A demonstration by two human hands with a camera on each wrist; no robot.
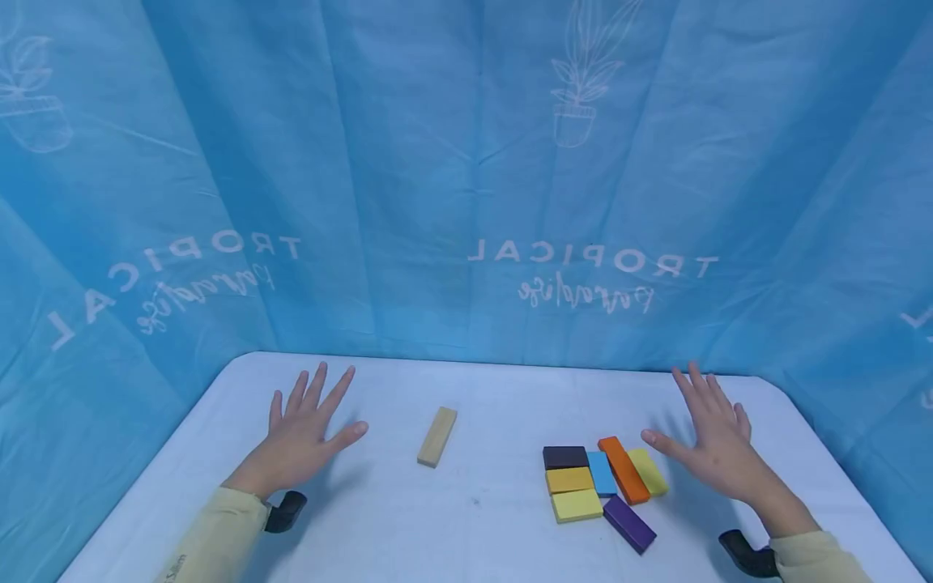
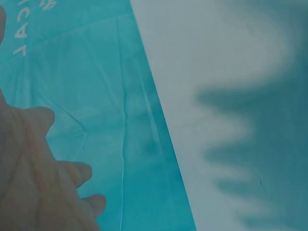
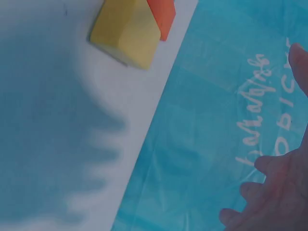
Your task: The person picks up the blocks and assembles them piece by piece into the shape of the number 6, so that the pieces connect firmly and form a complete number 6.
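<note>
My left hand (image 1: 297, 437) hovers over the left part of the table with its fingers spread, holding nothing. To its right lies a plain wooden block (image 1: 437, 437). On the other side my right hand (image 1: 717, 449) is also spread in the air, just right of a cluster of coloured blocks. In that cluster are a black block (image 1: 564, 457), an amber block (image 1: 570, 480), a pale yellow block (image 1: 577, 506), a light blue block (image 1: 602, 474), an orange block (image 1: 624, 470), a purple block (image 1: 630, 524) and another yellow block (image 1: 648, 472), closest to the right hand.
A white-covered table (image 1: 466, 551) carries the blocks. Blue curtains (image 1: 437, 178) with white lettering and plant drawings hang behind it and at both sides. Dark bands with black fittings (image 1: 287, 512) sit at the wrists, and hand shadows fall on the tabletop.
</note>
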